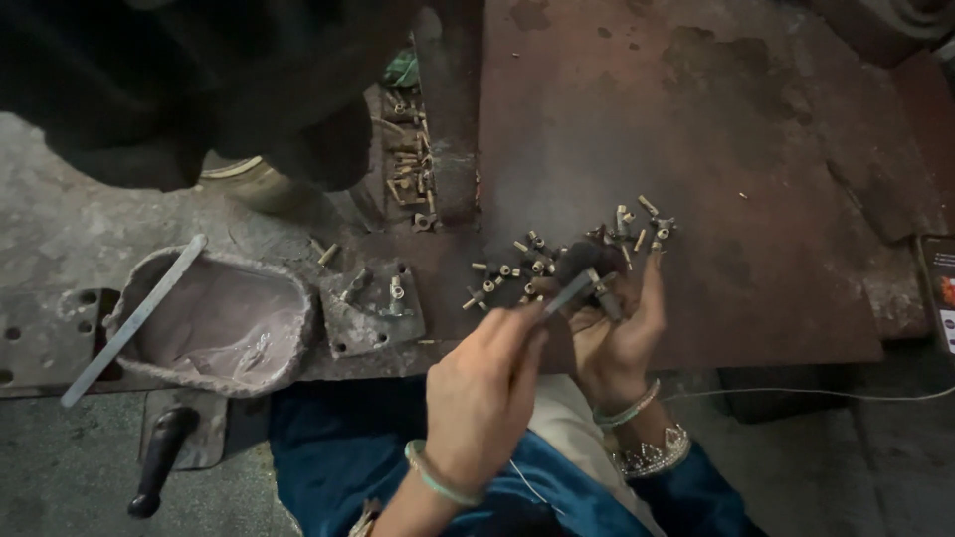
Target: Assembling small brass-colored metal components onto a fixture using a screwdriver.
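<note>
Dozens of small metal fittings (pixel 557 259) lie scattered just beyond the hands, within easy reach, while the left hand (pixel 487 393) pinches a thin tool (pixel 569 293) against a fitting (pixel 605 298) gripped in the right hand (pixel 619 333).

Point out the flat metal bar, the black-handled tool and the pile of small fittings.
flat metal bar (pixel 134 320): head view, middle of the strip.
black-handled tool (pixel 159 462): head view, middle of the handle.
pile of small fittings (pixel 517 268): head view, left cluster.
</note>
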